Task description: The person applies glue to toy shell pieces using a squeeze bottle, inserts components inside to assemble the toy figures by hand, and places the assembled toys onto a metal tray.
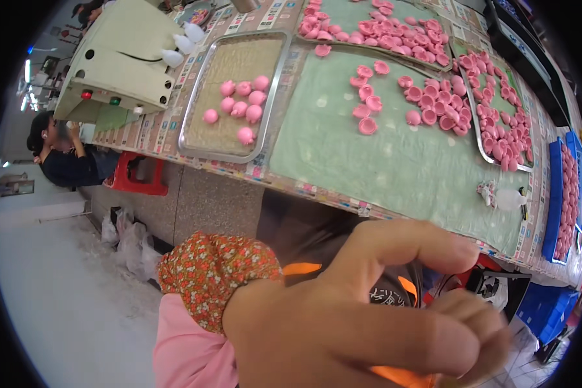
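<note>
Below the near edge of the bench (165, 126), have left hand (368, 304) raised close to the lens, coming in from the lower left in front of dark clothing (304, 223). Wear a flowered cuff (220, 275) at the wrist, over a pink sleeve (187, 346). Keep the fingers (427, 242) loosely bent, with a wide gap between the top one and those below; see nothing gripped in that gap, but cannot tell what may sit under the blurred, curled ones. With right hand out of view, cannot tell its hold.

Beyond, on a pale green sheet (317, 129), see loose pink cups (367, 125) in a string and a heap, well apart from the fingers. To the left, find pink balls (253, 114) in a metal tray (239, 58), some touching. See more pink cups piled at the back and in another tray (478, 139) at the right. Past that, find a blue crate (553, 213) full of pink pieces (568, 207).

At the far left, see a cream machine (123, 58) with white bottles (183, 43) beside it, and a person (71, 161) near a red stool (150, 174).
</note>
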### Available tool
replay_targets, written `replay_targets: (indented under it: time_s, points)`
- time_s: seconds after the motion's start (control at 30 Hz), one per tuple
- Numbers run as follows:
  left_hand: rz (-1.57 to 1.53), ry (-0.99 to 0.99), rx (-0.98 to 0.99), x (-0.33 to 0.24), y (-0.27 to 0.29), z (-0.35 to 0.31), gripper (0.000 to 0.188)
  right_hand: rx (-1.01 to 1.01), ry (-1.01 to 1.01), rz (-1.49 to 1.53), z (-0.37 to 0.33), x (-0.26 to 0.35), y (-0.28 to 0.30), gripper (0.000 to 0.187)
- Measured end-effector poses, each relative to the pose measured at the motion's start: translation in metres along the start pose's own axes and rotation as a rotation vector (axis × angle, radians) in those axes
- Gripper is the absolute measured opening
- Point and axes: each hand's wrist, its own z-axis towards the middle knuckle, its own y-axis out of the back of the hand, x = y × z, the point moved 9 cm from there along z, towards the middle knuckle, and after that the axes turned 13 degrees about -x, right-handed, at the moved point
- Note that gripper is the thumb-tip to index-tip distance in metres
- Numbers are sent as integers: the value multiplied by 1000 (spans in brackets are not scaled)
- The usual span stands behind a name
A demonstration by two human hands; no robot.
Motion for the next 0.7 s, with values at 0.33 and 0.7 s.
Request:
replay_targets:
  time_s: [0.33, 0.7]
  points:
    - [-126, 53, 2, -23, -9, 2, 10, 77, 293, 6, -21, -14, -4, 12]
    - [-257, 109, -20, -58, -29, 14, 14, 683, 112, 158, -2, 4, -26, 13]
